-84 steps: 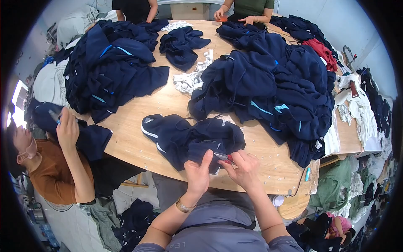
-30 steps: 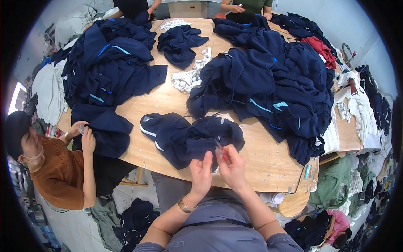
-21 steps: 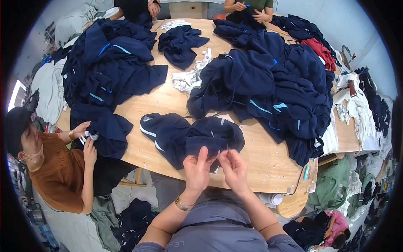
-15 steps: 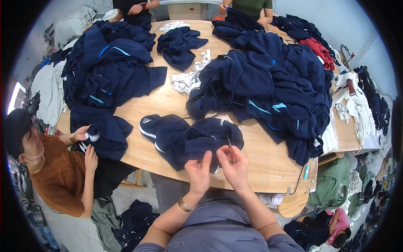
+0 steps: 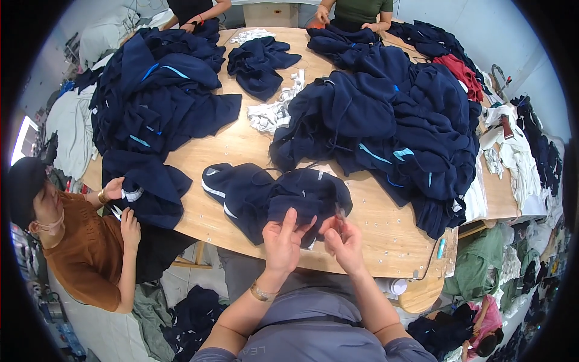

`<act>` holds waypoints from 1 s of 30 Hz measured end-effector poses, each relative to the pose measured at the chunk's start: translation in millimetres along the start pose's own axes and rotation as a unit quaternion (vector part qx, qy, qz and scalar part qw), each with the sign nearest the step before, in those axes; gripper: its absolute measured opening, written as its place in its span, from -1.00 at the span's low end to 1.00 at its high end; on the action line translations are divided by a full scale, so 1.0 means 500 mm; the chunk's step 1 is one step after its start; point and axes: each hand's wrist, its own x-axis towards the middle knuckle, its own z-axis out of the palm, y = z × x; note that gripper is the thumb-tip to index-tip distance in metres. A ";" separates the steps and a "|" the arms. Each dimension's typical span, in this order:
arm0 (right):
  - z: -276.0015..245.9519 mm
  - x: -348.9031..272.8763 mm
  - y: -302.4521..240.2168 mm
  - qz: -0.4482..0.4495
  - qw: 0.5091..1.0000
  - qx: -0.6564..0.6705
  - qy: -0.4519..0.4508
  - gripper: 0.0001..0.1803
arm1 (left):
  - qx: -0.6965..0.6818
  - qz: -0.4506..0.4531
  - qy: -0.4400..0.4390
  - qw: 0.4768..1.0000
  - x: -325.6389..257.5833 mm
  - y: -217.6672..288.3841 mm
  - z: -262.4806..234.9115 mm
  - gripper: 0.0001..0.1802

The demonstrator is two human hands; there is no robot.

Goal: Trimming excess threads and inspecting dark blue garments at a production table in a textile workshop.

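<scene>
A navy garment [image 5: 244,193] with white side stripes and a drawstring lies bunched at the table edge before me. My left hand [image 5: 282,246] is closed on its near edge, thumb on top of a folded band of cloth. Just to the right, my right hand [image 5: 344,244] grips small thread snips [image 5: 340,212], their blades pointing away from me over the cloth. The snips are smeared by motion, so whether the blades are apart is unclear. A small white label [image 5: 321,176] shows on the garment's far side.
Big heaps of navy garments stand at the far left [image 5: 157,90] and right [image 5: 386,120] of the wooden table [image 5: 205,136]. White scraps [image 5: 268,116] lie between them. A co-worker [image 5: 84,241] trims navy cloth at left; others work across the table. A turquoise-capped tool [image 5: 441,248] hangs by the right edge.
My right hand has drawn slightly right and nearer me with the snips, away from my left hand. The left hand's fingers have spread a little along the cloth; a folded band now shows.
</scene>
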 end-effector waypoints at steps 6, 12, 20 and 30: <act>-0.014 0.028 0.011 -0.302 0.804 -0.503 0.093 -0.68 | -0.012 -0.051 0.022 0.998 -0.005 0.007 -0.003 -0.71; -0.021 0.036 0.004 -0.358 0.699 -0.613 0.085 -0.63 | -0.026 -0.047 0.024 0.998 -0.008 0.010 0.007 -0.73; -0.017 0.028 -0.006 -0.361 0.677 -0.639 0.064 -0.65 | -0.001 -0.028 0.022 0.999 -0.010 0.010 0.008 -0.75; -0.018 0.031 -0.001 -0.357 0.694 -0.622 0.064 -0.65 | 0.002 -0.013 0.022 1.000 -0.015 0.003 0.009 -0.78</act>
